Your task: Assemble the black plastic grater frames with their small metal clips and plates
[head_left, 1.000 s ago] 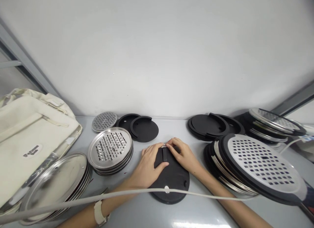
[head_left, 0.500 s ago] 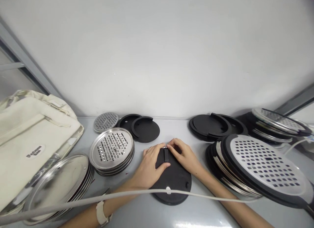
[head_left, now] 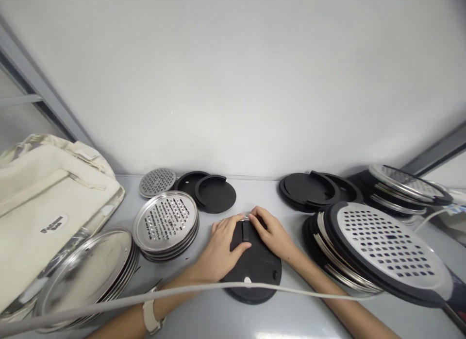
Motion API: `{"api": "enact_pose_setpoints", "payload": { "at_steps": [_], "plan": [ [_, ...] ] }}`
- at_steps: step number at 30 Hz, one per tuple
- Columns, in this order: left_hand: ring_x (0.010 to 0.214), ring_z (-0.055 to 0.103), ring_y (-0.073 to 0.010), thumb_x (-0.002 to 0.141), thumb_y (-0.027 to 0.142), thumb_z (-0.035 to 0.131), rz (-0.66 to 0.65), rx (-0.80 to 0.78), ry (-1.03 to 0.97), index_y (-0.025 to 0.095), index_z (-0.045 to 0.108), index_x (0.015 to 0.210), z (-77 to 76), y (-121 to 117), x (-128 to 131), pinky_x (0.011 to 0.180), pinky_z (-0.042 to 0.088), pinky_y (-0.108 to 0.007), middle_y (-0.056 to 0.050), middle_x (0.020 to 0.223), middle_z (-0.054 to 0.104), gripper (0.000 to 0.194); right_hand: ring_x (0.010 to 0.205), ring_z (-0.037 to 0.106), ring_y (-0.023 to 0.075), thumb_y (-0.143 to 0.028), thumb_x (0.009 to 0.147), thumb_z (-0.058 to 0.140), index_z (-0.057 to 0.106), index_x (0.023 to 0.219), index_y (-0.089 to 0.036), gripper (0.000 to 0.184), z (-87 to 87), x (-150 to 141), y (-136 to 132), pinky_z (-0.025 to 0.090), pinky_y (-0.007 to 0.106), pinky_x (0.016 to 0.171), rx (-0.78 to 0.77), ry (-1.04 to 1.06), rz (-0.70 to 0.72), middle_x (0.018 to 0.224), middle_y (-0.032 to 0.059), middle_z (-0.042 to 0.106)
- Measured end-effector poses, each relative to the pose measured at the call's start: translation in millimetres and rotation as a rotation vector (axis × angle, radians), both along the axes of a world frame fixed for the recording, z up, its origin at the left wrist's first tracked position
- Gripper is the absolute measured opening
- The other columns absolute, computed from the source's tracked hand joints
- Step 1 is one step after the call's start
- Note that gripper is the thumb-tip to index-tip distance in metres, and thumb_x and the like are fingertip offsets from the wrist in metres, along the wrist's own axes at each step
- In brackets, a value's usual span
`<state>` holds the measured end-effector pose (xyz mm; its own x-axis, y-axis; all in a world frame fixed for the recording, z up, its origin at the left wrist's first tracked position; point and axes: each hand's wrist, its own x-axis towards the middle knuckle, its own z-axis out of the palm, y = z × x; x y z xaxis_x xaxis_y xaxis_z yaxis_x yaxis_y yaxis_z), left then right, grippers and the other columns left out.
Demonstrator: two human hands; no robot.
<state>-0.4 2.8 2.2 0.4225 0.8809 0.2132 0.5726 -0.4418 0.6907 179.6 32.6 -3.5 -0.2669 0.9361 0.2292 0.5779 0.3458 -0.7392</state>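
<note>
A black round plate [head_left: 251, 266] lies on the table in front of me, with a narrow black tab [head_left: 245, 230], a white round spot and a small knob on its face. My left hand [head_left: 222, 246] grips its left side; the thumb rests by the tab and the forefinger touches a thin metal wire piece [head_left: 244, 218] at the far end. My right hand [head_left: 269, 232] has thumb and forefinger closed at the wire's right end, its other fingers curled at the plate's right edge. Fingers hide part of the wire.
Stacked grater discs [head_left: 167, 220] and metal lids [head_left: 85, 276] stand left, beside a cream bag [head_left: 47, 198]. Black rings [head_left: 216, 193] lie at the back, more [head_left: 309, 188] to the right. A black-rimmed grater stack [head_left: 393, 246] stands right. A white cable [head_left: 291, 288] crosses in front.
The view shifts slightly. Both hands stay on the black plate, and the wire between the fingertips shows a little more clearly; otherwise the hands hold nearly the same pose.
</note>
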Motion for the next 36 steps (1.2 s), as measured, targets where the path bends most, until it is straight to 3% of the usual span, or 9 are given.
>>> {"api": "enact_pose_setpoints", "payload": {
  "at_steps": [26, 36],
  "plan": [
    [0.124, 0.041, -0.0243, 0.086, 0.029, 0.052, -0.017, 0.016, 0.015, 0.024, 0.038, 0.127, -0.2, 0.6, -1.2, 0.102, 0.03, -0.043, -0.008, 0.13, 0.048, 0.043, 0.075, 0.051, 0.016, -0.029, 0.094, 0.034, 0.044, 0.08, -0.021, 0.019, -0.2, 1.2, 0.7, 0.042, 0.029, 0.071, 0.009, 0.009, 0.017, 0.079, 0.0011, 0.054],
    [0.123, 0.042, -0.024, 0.086, 0.029, 0.052, -0.021, 0.025, 0.009, 0.023, 0.039, 0.126, 0.1, 0.4, -1.0, 0.101, 0.031, -0.043, -0.008, 0.129, 0.049, 0.043, 0.08, 0.052, 0.0168, -0.028, 0.092, 0.038, 0.051, 0.086, -0.02, 0.017, -3.5, 1.4, 0.3, 0.043, 0.032, 0.076, 0.035, 0.022, 0.014, 0.085, 0.0032, 0.057]
  ]
}}
